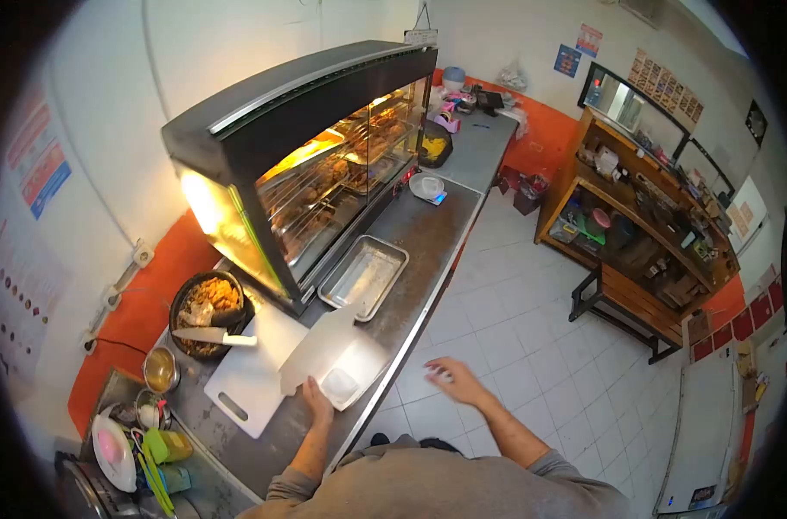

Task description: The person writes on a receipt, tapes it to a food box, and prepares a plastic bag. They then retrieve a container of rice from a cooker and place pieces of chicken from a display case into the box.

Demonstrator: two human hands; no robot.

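An opened-out white paper food carton [311, 356] lies over the counter edge and partly across the white cutting board [271, 346]. My left hand [317, 405] grips its near edge. A small clear plastic piece [340, 381], perhaps a bag or tub, rests on the carton. Out over the floor is my right hand [459, 382], its fingers curled around something small and whitish that I cannot make out. A knife [238, 341] with a white handle lies across a black bowl [184, 313] of chopped orange-brown food.
A lit glass food warmer [298, 147] stands along the wall. In front of it sits a metal tray [393, 251]. A small tub [426, 186] is farther along the counter [441, 229]. A metal bowl [162, 370] and green-lidded items are at lower left; a wooden bench [636, 298] stands right.
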